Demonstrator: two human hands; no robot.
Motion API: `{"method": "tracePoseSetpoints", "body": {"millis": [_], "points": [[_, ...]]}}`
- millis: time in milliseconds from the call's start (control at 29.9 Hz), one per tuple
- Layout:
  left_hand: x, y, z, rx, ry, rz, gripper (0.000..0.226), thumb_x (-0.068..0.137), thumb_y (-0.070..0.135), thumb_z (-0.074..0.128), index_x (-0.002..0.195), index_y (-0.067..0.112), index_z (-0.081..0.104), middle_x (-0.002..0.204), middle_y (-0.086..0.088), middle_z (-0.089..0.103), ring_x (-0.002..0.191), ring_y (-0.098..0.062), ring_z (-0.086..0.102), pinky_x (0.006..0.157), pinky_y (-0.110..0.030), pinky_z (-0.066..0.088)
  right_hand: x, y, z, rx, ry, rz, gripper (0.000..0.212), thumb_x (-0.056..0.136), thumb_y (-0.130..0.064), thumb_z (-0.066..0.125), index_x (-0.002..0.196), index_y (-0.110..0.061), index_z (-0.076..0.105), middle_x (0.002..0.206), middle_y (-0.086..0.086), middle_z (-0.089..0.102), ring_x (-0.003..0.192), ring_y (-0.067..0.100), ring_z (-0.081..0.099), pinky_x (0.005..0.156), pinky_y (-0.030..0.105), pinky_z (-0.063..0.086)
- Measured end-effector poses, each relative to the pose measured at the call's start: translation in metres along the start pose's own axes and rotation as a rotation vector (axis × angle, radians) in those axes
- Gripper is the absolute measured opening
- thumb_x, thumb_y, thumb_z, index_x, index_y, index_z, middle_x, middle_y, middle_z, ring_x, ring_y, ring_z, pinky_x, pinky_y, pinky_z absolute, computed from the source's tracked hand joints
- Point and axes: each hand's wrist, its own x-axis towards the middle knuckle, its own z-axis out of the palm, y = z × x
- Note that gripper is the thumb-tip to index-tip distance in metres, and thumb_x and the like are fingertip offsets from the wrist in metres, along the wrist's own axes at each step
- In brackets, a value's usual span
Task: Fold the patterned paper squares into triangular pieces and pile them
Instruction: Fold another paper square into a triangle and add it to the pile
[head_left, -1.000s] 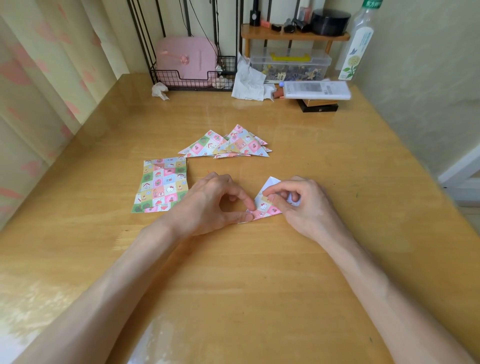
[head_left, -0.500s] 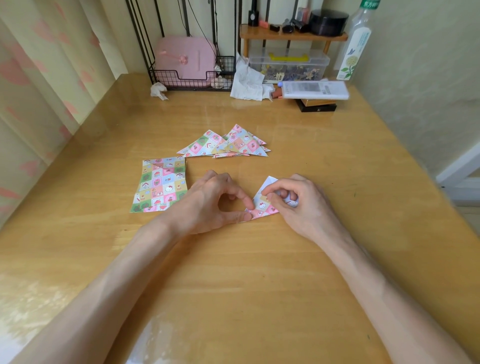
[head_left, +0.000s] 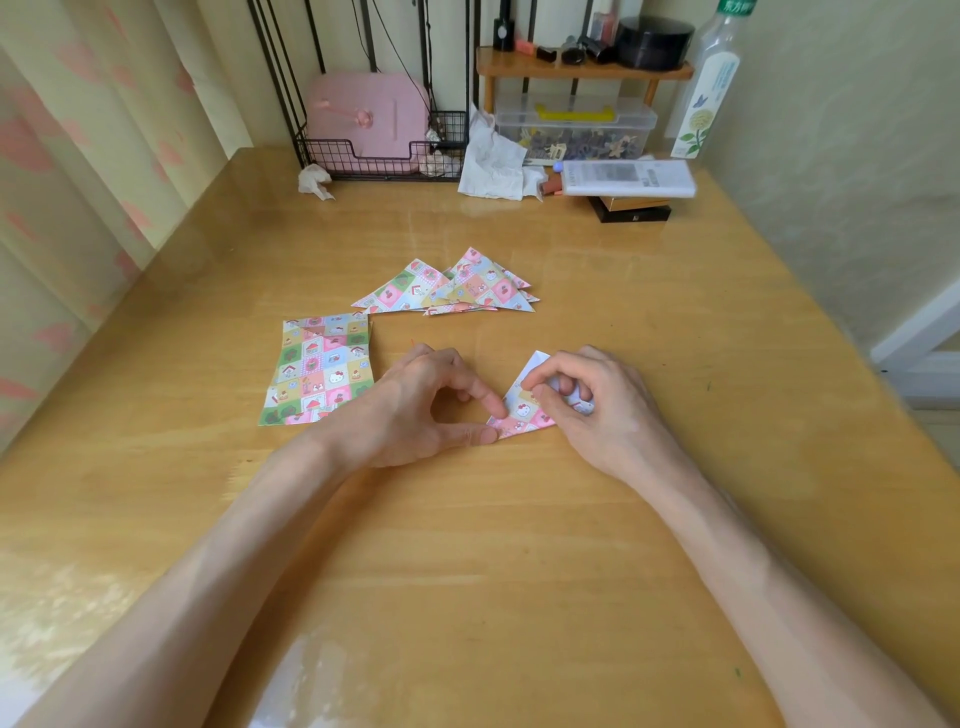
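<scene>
Nearer the person than the pile of folded triangles (head_left: 457, 288), a half-folded piece (head_left: 519, 413) lies on the table (head_left: 467, 571) between both hands. The left hand (head_left: 415, 405) is curled, with thumb and forefinger tips pinching the piece's left corner. The right hand (head_left: 602, 410) grips the piece's right side with bent fingers (its white underside shows at the far tip). Left of the pile, and slightly nearer the person, sits the stack of unfolded squares (head_left: 319, 369), touched by neither hand.
</scene>
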Motion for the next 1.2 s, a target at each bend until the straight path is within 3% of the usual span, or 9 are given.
{"method": "tracePoseSetpoints", "body": {"millis": [134, 234, 334, 435, 602, 702, 936, 1204], "points": [[-0.001, -0.002, -0.005, 0.011, -0.049, -0.002, 0.026, 0.088, 0.034, 0.078, 0.109, 0.048, 0.073, 0.100, 0.010, 0.056, 0.107, -0.011, 0.043, 0.097, -0.015, 0.033, -0.001, -0.002, -0.001, 0.005, -0.001, 0.001, 0.013, 0.094, -0.026, 0.068, 0.090, -0.037, 0.071, 0.077, -0.011, 0.052, 0.082, -0.002, 0.048, 0.085, 0.041, 0.047], [-0.002, -0.002, -0.005, 0.009, -0.050, 0.000, 0.027, 0.093, 0.028, 0.073, 0.110, 0.048, 0.072, 0.100, 0.014, 0.053, 0.108, -0.008, 0.042, 0.096, -0.013, 0.031, -0.002, -0.005, -0.002, 0.015, -0.011, 0.023, 0.005, 0.090, -0.042, 0.069, 0.088, -0.038, 0.071, 0.079, -0.010, 0.050, 0.084, 0.001, 0.048, 0.084, 0.037, 0.045], [-0.002, -0.003, -0.004, 0.016, -0.049, 0.012, 0.032, 0.100, 0.018, 0.063, 0.112, 0.046, 0.072, 0.101, 0.020, 0.049, 0.109, -0.004, 0.040, 0.098, -0.013, 0.029, -0.003, -0.007, -0.002, -0.025, -0.025, 0.040, 0.027, 0.078, -0.063, 0.072, 0.091, -0.039, 0.069, 0.081, -0.013, 0.049, 0.089, -0.001, 0.049, 0.087, 0.031, 0.037], [-0.002, -0.004, -0.003, 0.040, -0.049, 0.025, 0.036, 0.101, 0.015, 0.059, 0.115, 0.045, 0.071, 0.103, 0.018, 0.049, 0.107, -0.004, 0.039, 0.100, -0.016, 0.029, -0.004, -0.008, -0.001, -0.081, -0.029, 0.031, 0.050, 0.066, -0.081, 0.063, 0.093, -0.040, 0.064, 0.084, -0.017, 0.048, 0.092, -0.003, 0.048, 0.084, 0.027, 0.028], [-0.002, -0.002, -0.001, 0.029, -0.017, 0.017, 0.019, 0.095, 0.034, 0.069, 0.109, 0.046, 0.072, 0.102, 0.017, 0.051, 0.108, -0.007, 0.041, 0.100, -0.018, 0.033, -0.004, -0.009, -0.001, -0.113, -0.031, 0.022, 0.043, 0.070, -0.071, 0.075, 0.096, -0.039, 0.063, 0.085, -0.019, 0.046, 0.094, 0.002, 0.047, 0.082, 0.028, 0.024], [0.000, 0.001, 0.004, 0.007, 0.032, -0.017, 0.019, 0.085, 0.049, 0.075, 0.103, 0.043, 0.075, 0.102, 0.016, 0.053, 0.108, -0.008, 0.043, 0.099, -0.020, 0.036, -0.004, -0.008, -0.001, -0.116, -0.037, 0.020, 0.044, 0.069, -0.074, 0.070, 0.096, -0.041, 0.062, 0.087, -0.019, 0.046, 0.094, 0.002, 0.046, 0.083, 0.029, 0.025], [0.002, 0.002, 0.006, 0.014, 0.072, -0.015, 0.022, 0.077, 0.049, 0.081, 0.097, 0.044, 0.075, 0.102, 0.014, 0.052, 0.107, -0.010, 0.043, 0.099, -0.025, 0.035, -0.006, -0.012, -0.004, -0.133, -0.072, 0.031, 0.045, 0.072, -0.072, 0.071, 0.101, -0.038, 0.062, 0.091, -0.020, 0.047, 0.101, 0.006, 0.047, 0.085, 0.029, 0.025], [0.002, 0.005, 0.005, 0.092, 0.080, -0.051, 0.025, 0.076, 0.052, 0.081, 0.099, 0.045, 0.074, 0.102, 0.015, 0.052, 0.108, -0.010, 0.042, 0.105, -0.035, 0.033, -0.007, -0.010, 0.000, -0.224, -0.080, 0.015, 0.057, 0.069, -0.087, 0.048, 0.102, -0.041, 0.054, 0.094, -0.025, 0.044, 0.101, 0.005, 0.045, 0.085, 0.029, 0.024]]}}
